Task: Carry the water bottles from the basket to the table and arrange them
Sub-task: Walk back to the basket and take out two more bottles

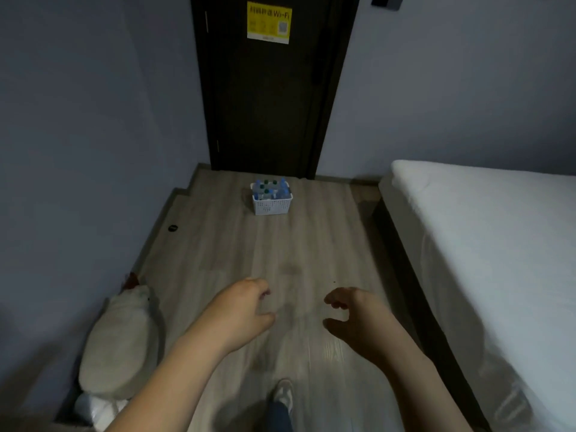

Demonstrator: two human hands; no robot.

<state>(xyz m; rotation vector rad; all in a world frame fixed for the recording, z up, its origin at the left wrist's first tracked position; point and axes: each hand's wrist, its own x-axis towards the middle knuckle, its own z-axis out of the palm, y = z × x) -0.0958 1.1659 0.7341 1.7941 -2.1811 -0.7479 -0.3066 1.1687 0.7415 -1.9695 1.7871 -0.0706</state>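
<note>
White plastic, the basket [271, 207] sits on the wooden floor [311, 244] just before the dark door [268, 104], well ahead of the person. The water bottles [270, 189] stand packed inside it, long axes vertical, caps up. The step in hand looks like the approach: the left hand [241, 310] and right hand [353, 318] reach forward, fingers loosely curled, holding nothing. The next move likely calls for closing in, stooping and gripping bottles. No desk shows.
</note>
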